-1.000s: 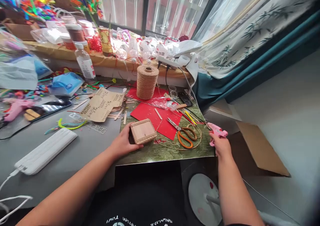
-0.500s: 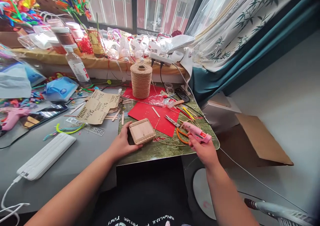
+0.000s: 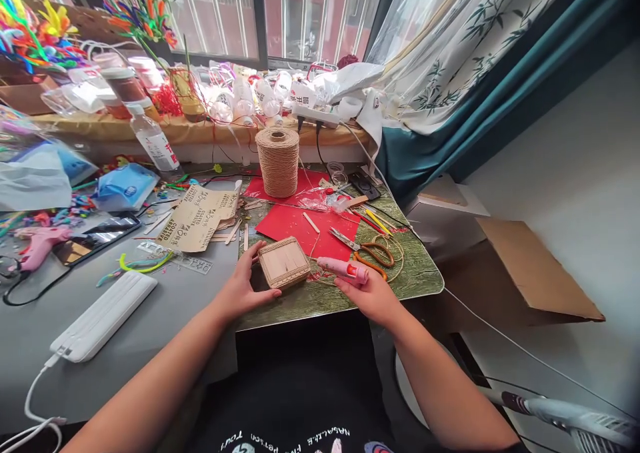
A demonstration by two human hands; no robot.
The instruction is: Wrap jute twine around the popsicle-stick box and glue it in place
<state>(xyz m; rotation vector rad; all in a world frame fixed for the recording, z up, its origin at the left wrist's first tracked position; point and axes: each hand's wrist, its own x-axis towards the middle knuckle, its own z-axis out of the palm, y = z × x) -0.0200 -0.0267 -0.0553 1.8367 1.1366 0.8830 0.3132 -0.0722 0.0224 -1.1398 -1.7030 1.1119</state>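
My left hand (image 3: pixel 246 283) is closed round the left side and near edge of a small square wooden box (image 3: pixel 285 263) with twine along its edges. In my right hand (image 3: pixel 370 294) is a pink hot glue gun (image 3: pixel 345 268), its nozzle pointing left at the box's right side; whether the tip touches the twine I cannot tell. A thin strand of twine runs from the box up toward a wooden stick (image 3: pixel 311 223) on red paper (image 3: pixel 285 229). Orange-handled scissors (image 3: pixel 373 253) lie just beyond the glue gun.
A large twine spool (image 3: pixel 278 163) stands behind the red paper. Sandpaper sheets (image 3: pixel 200 219), a white power bank (image 3: pixel 105 316) and a second pink glue gun (image 3: pixel 43 246) lie to the left. A water bottle (image 3: pixel 155 146) stands at the back, and a cardboard box (image 3: pixel 540 266) is at the right.
My right hand has brought the glue gun leftward from beside the scissors to the box, uncovering the scissors' handles. My left hand keeps its hold on the box.
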